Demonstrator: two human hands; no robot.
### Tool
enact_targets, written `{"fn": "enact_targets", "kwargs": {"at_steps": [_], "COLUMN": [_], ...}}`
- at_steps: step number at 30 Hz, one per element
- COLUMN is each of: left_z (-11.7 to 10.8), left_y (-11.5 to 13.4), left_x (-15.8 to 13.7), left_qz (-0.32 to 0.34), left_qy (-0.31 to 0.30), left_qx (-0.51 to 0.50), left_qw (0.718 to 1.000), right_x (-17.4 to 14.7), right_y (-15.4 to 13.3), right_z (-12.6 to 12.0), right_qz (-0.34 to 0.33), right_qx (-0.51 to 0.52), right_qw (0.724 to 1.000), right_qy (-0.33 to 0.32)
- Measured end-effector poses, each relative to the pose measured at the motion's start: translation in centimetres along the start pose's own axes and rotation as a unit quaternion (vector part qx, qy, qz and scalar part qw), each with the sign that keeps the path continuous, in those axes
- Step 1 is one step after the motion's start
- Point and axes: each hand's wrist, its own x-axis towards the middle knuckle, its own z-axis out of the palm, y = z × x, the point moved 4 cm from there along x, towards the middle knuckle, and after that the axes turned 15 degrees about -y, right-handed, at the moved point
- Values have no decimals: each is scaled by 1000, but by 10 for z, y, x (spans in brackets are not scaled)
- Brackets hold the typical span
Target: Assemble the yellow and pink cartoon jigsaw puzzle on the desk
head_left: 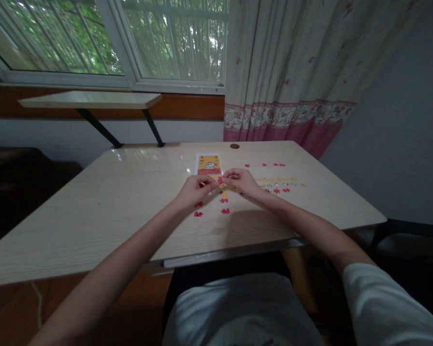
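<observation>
Where our left hand [193,191] meets our right hand [244,182], we pinch one red puzzle piece [220,180]

Bent over a pale wooden table [130,202], we reach out with both bare arms and hold the red puzzle piece between our fingertips, near the middle of the tabletop. The thumb and fingers of our left hand close on its left side; those of our right hand are pressed together on its right. The piece is too small for us to make out its outline.

Just beyond our left hand lies a picture card [208,165], yellow above and red below, with a white figure in its center. Below our fingertips, a short column of yellow and red pieces [224,200] runs toward us, ending in a separate red piece [225,211]. Whether the column's pieces interlock, we cannot tell. To its left, near our left forearm, lies a red piece with dark marks [198,214].

Past our right hand, loose pieces are spread in rows: yellow pieces [290,179], then pale pieces [283,184], then red pieces [276,191] closest to us. Another line of red pieces [264,165] lies farther back, near a round hole [234,146] in the tabletop.

Behind the table, greenery shows through a barred window [130,72], beside a flowered curtain [292,57]. A small raised shelf [94,100] stands at the back left on black legs.
</observation>
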Motion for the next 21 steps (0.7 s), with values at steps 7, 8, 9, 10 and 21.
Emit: {"fn": "enact_targets", "kwargs": {"at_steps": [7,8,9,10,21], "left_z": [6,7,7,6,2], "left_y": [-9,-10,-11,-13,-24], "left_x": [-1,-1,-2,-2,-5], "left_qz": [1,0,-1,-2,-4], "left_qy": [38,40,44,52,57], "left_qx": [-72,-78,-85,-94,-103], "left_qw": [997,996,995,994,993], "right_x": [0,0,-1,-3,-17], "right_y": [5,6,6,4,-9], "right_z": [4,4,4,4,6], "right_qz": [-9,-18,-31,-48,-188], "right_qx": [-27,-48,-80,-121,-479], "right_qw": [1000,999,996,991,857], "right_qy": [-5,-4,-2,3,34]}}
